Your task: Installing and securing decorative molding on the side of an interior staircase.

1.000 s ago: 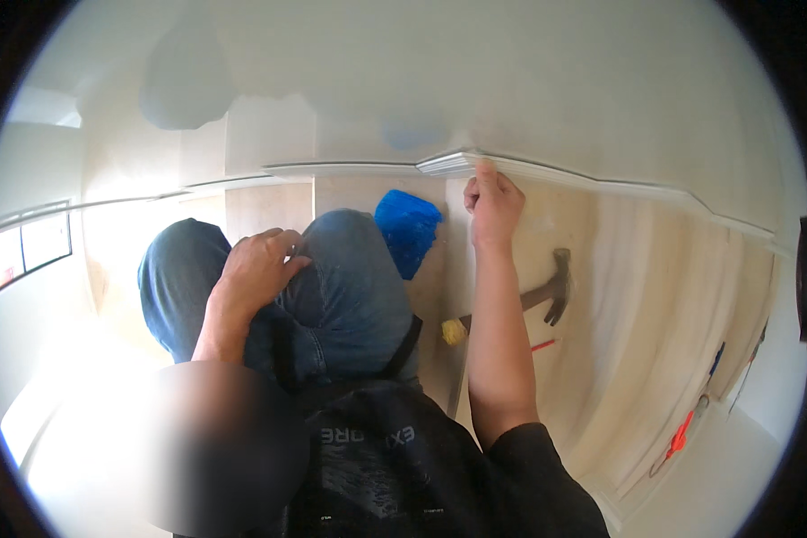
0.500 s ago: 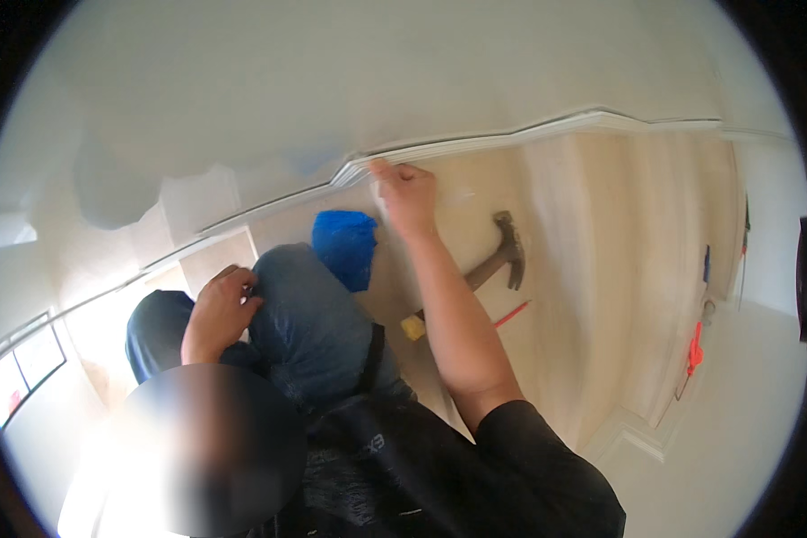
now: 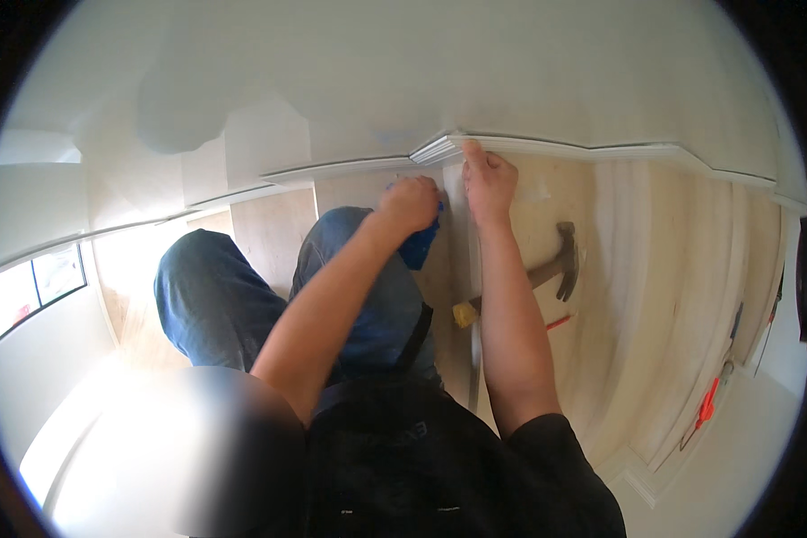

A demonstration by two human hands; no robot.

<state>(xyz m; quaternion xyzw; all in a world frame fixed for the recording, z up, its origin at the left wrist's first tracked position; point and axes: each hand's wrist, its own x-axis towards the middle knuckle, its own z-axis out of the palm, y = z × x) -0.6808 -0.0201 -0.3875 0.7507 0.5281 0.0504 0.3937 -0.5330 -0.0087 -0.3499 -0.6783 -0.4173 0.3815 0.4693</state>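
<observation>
My right hand [image 3: 490,186] is closed at a stepped white moulding [image 3: 583,149], its thumb and curled fingertips against the bend in the strip, below a glossy white surface [image 3: 457,63]. Just left of it my left hand [image 3: 408,201] has its fingers curled over the top of a crumpled blue plastic item [image 3: 421,247]; whatever is in those fingers is hidden. A claw hammer [image 3: 565,260] with a yellow-ended handle lies on pale wood boards [image 3: 619,314] beside my right forearm. A thin red stick [image 3: 559,322] lies near it.
My knees in jeans [image 3: 211,296] are bent at the lower left. A red-handled tool [image 3: 708,399] and a small blue item [image 3: 736,320] lie toward the right edge. A window [image 3: 54,273] shows at the far left, and a dark object [image 3: 805,278] at the far right.
My left hand has moved from my knee up and right to beside the blue item, partly covering it. My right hand stays at the moulding, while the view has shifted.
</observation>
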